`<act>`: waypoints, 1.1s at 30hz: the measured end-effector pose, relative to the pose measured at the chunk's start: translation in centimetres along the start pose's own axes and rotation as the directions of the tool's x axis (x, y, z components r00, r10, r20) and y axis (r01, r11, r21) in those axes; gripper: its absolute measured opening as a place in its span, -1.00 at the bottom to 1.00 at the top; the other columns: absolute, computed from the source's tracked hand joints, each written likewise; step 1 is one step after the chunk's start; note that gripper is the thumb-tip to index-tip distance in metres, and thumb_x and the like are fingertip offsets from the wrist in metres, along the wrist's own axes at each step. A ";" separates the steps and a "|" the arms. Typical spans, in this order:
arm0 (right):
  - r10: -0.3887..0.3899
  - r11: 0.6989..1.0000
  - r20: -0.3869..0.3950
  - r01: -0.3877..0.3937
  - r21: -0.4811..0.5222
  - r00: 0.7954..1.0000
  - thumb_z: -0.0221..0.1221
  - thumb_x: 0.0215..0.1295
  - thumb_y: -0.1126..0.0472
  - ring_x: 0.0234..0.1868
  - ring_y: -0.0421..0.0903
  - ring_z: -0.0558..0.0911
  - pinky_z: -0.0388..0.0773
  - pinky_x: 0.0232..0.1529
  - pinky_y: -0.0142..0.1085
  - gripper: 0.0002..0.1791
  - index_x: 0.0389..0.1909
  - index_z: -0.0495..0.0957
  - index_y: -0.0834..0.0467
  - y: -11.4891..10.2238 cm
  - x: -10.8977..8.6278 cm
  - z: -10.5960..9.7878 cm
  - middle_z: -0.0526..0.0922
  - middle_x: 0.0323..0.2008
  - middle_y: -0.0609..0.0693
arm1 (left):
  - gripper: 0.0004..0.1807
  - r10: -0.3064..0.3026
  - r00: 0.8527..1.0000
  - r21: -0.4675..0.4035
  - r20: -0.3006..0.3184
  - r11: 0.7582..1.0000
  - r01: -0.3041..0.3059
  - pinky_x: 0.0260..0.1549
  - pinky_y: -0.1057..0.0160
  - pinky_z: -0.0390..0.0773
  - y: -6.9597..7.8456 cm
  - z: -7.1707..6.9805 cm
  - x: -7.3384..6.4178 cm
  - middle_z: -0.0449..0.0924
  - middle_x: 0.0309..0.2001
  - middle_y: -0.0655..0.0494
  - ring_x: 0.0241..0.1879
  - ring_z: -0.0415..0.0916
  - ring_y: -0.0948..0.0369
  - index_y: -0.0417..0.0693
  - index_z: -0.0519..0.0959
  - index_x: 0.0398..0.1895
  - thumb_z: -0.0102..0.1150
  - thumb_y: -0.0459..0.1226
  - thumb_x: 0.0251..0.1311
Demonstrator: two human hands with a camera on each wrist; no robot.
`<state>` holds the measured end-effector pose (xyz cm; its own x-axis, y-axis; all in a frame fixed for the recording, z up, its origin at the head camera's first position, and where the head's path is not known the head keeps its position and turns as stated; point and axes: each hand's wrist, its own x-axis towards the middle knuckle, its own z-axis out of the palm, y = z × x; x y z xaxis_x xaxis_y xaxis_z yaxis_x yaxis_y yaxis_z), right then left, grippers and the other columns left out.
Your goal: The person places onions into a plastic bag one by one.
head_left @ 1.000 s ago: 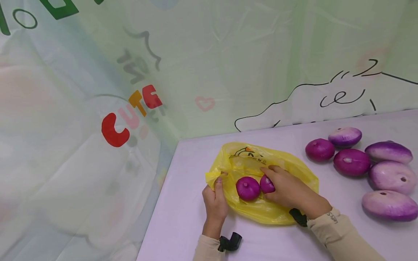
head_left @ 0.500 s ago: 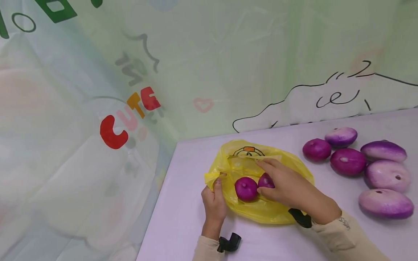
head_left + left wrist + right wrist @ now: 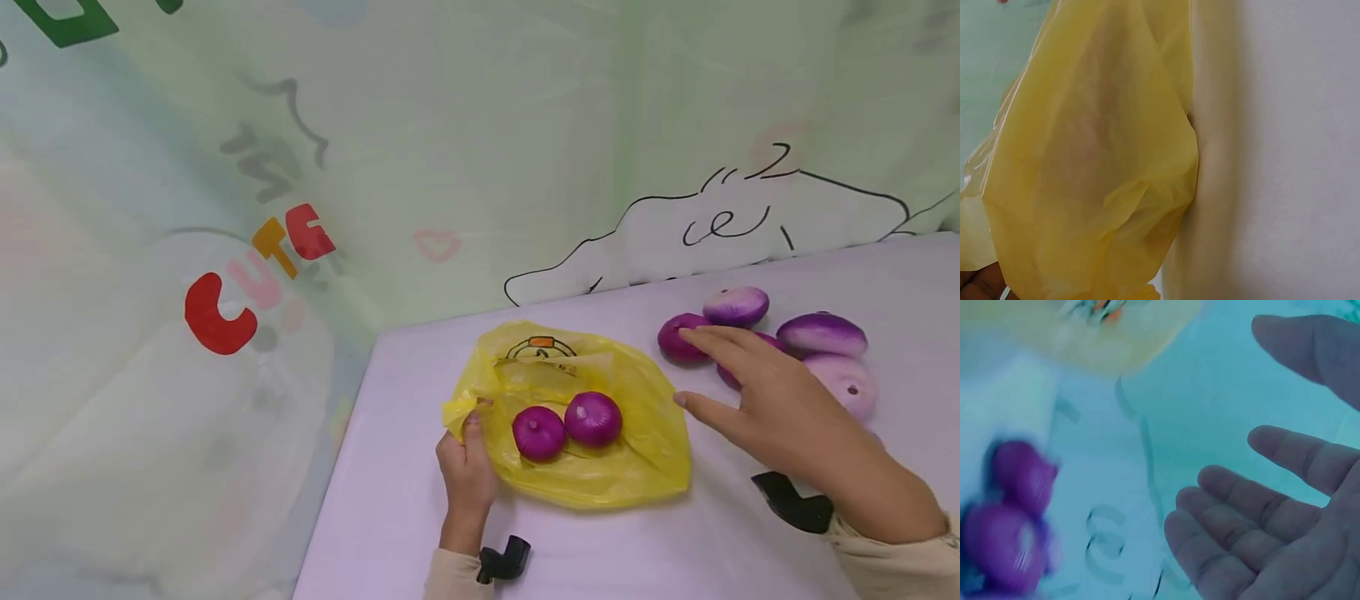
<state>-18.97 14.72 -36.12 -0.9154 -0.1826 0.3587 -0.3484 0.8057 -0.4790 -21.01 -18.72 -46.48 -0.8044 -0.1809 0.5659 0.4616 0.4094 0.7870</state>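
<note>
A thin, crinkled yellow plastic bag (image 3: pixel 592 467) lies flat on the pale lilac table (image 3: pixel 600 550), near its left edge, with its long axis running left to right and its printed mouth end towards the backdrop. Two round, glossy magenta onions (image 3: pixel 566 425) sit side by side on the bag, touching, each with a small pale stem spot facing up. The left hand (image 3: pixel 467 475) pinches a gathered fold of the bag's left rim between thumb and fingers; the left wrist view shows only the translucent film bunched against the table, with a sliver of skin at the bottom corner. The right hand (image 3: pixel 787 408) hovers with fingers spread and holds nothing, its fingertips over the nearest of the loose purple onions (image 3: pixel 821 333) to the right of the bag. These are flatter, oval, fading from purple to whitish; the hand hides several of them, so their number cannot be told. The right wrist view is blurred and blue-tinted. A soft printed cloth backdrop (image 3: pixel 450 150) hangs behind the table.
</note>
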 end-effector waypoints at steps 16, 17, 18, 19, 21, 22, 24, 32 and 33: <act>0.340 0.938 0.075 -0.332 -0.104 0.937 0.40 0.29 -0.16 0.16 0.66 0.29 0.21 0.13 0.55 -0.06 0.33 0.32 0.50 9.2 -6.8 -0.9 0.30 0.14 0.73 | -0.68 0.000 1.000 -0.014 0.006 1.000 0.000 0.13 0.41 0.58 0.3 -0.1 -0.1 0.74 0.00 -0.04 0.02 0.64 0.11 -0.25 0.68 0.02 -0.13 -0.39 0.59; 0.340 0.938 0.068 -0.332 -0.100 0.938 0.42 0.27 -0.15 0.15 0.65 0.30 0.23 0.11 0.54 -0.07 0.32 0.34 0.50 9.3 -7.0 -0.8 0.31 0.13 0.73 | -0.67 0.001 1.000 -0.015 0.009 1.000 -0.001 0.14 0.40 0.58 0.3 -0.1 -0.2 0.74 0.01 -0.04 0.03 0.64 0.10 -0.25 0.68 0.03 -0.13 -0.39 0.59; 0.332 0.941 0.059 -0.326 -0.093 0.942 0.43 0.25 -0.15 0.15 0.64 0.32 0.24 0.10 0.52 -0.08 0.31 0.35 0.49 9.4 -7.2 -0.7 0.33 0.12 0.73 | -0.67 -0.001 1.000 -0.017 0.013 1.000 0.001 0.14 0.41 0.57 0.3 -0.1 -0.2 0.74 0.01 -0.05 0.03 0.64 0.10 -0.25 0.68 0.03 -0.14 -0.39 0.59; 0.326 0.943 0.052 -0.321 -0.085 0.944 0.44 0.24 -0.15 0.15 0.64 0.32 0.25 0.10 0.51 -0.08 0.31 0.36 0.48 9.4 -7.4 -0.6 0.34 0.12 0.73 | -0.67 -0.005 1.000 -0.020 0.011 1.000 0.005 0.14 0.41 0.58 0.2 -0.1 -0.3 0.74 0.00 -0.05 0.02 0.64 0.09 -0.25 0.69 0.02 -0.13 -0.39 0.59; 0.325 0.944 0.049 -0.321 -0.075 0.944 0.44 0.24 -0.14 0.16 0.62 0.33 0.26 0.09 0.50 -0.09 0.31 0.37 0.47 9.4 -7.5 -0.3 0.35 0.12 0.72 | -0.67 -0.012 1.000 -0.019 0.009 1.000 0.012 0.15 0.42 0.57 0.2 -0.1 -0.3 0.74 0.00 -0.05 0.03 0.64 0.08 -0.26 0.69 0.02 -0.14 -0.39 0.60; 0.323 0.945 0.046 -0.319 -0.070 0.945 0.45 0.23 -0.12 0.16 0.61 0.34 0.27 0.08 0.48 -0.11 0.30 0.39 0.47 9.4 -7.6 -0.2 0.36 0.13 0.72 | -0.66 -0.018 1.000 -0.021 0.011 1.000 0.018 0.17 0.42 0.55 0.2 -0.1 -0.3 0.74 0.02 -0.05 0.05 0.64 0.08 -0.25 0.69 0.03 -0.15 -0.39 0.60; 0.328 0.943 0.051 -0.324 -0.071 0.943 0.46 0.22 -0.10 0.16 0.59 0.35 0.29 0.06 0.48 -0.13 0.30 0.40 0.45 9.3 -7.7 0.0 0.38 0.12 0.70 | -0.66 -0.024 1.000 -0.025 0.016 0.999 0.024 0.19 0.43 0.53 0.2 -0.1 -0.4 0.74 0.03 -0.04 0.08 0.63 0.09 -0.26 0.68 0.04 -0.15 -0.39 0.61; 0.350 0.934 0.083 -0.341 -0.103 0.933 0.47 0.18 -0.01 0.20 0.59 0.28 0.25 0.10 0.55 -0.07 0.39 0.31 0.46 9.1 -7.5 0.7 0.29 0.17 0.67 | -0.66 -0.013 0.999 -0.047 0.029 0.999 0.014 0.21 0.42 0.52 0.3 -0.2 -0.3 0.73 0.04 -0.07 0.10 0.62 0.08 -0.27 0.67 0.05 -0.16 -0.39 0.61; 0.354 0.933 0.086 -0.345 -0.103 0.931 0.48 0.17 0.00 0.19 0.59 0.28 0.25 0.10 0.56 -0.06 0.39 0.31 0.47 9.0 -7.5 0.8 0.29 0.16 0.68 | -0.66 -0.012 1.000 -0.048 0.029 0.999 0.014 0.21 0.42 0.52 0.3 -0.2 -0.3 0.73 0.03 -0.07 0.10 0.62 0.08 -0.28 0.67 0.05 -0.16 -0.39 0.61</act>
<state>-15.39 22.96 -43.76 -0.9931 0.0666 0.0960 0.0114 0.8729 -0.4878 -20.56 -18.74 -46.30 -0.8206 -0.1600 0.5487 0.4679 0.3632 0.8057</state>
